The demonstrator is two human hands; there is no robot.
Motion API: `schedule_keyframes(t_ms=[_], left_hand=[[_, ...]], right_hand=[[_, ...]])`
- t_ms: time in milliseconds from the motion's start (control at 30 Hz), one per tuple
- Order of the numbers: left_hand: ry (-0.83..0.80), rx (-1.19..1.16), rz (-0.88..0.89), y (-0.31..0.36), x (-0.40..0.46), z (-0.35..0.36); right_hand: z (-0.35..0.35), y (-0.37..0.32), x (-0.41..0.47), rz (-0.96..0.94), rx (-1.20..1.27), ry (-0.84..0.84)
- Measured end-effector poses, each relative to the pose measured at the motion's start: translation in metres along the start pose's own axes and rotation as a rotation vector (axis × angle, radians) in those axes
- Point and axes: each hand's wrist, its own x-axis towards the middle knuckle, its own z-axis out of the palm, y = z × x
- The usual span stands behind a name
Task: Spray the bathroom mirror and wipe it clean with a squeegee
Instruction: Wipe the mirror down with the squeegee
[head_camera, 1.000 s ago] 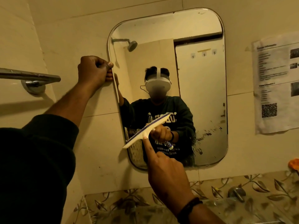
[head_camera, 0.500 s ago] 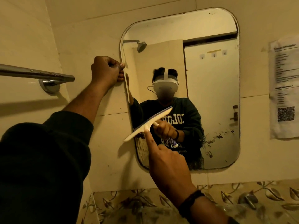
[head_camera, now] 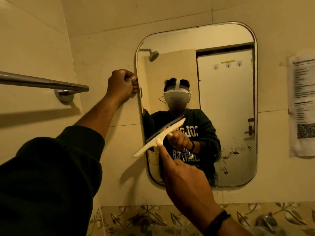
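The rounded wall mirror (head_camera: pixel 225 99) hangs right of centre. My left hand (head_camera: pixel 121 84) grips its left rim at mid height, fingers curled round the edge. My right hand (head_camera: pixel 184 181) holds the white squeegee (head_camera: pixel 158 138) by its handle, with the index finger stretched up along the stem. The blade lies tilted over the mirror's lower left part, and its lower end reaches past the left rim onto the wall. Dark specks (head_camera: pixel 235 150) mark the glass at lower right. No spray bottle is in view.
A chrome towel bar (head_camera: pixel 42 83) juts from the left wall, close to my left forearm. A taped paper notice (head_camera: pixel 301 103) hangs right of the mirror. Below runs a floral tile border (head_camera: pixel 153 218) with a metal tap (head_camera: pixel 265 220) at the bottom right.
The view has swung left, so the mirror now sits further right in frame. Both hands keep their holds. The squeegee's lower end now overhangs the mirror's left rim more.
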Motion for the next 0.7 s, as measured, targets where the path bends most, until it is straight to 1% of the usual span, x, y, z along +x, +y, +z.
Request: schedule_keyframes(t_ms=[200, 333, 433, 567, 700], left_hand=[[-0.006, -0.007, -0.041, 0.000, 0.001, 0.001], [0.009, 0.010, -0.048, -0.001, 0.003, -0.001], [-0.008, -0.039, -0.063, -0.002, 0.006, -0.005], [-0.010, -0.126, -0.094, -0.002, 0.007, -0.006], [0.005, -0.110, -0.087, -0.004, 0.010, -0.004]], right_hand=[[-0.044, -0.006, 0.071, -0.150, -0.088, 0.227], [-0.066, -0.004, 0.121, -0.154, -0.111, 0.319], [-0.072, 0.000, 0.146, -0.083, -0.112, 0.325], [-0.067, 0.008, 0.158, -0.045, -0.079, 0.320], [-0.061, 0.012, 0.157, -0.032, -0.056, 0.360]])
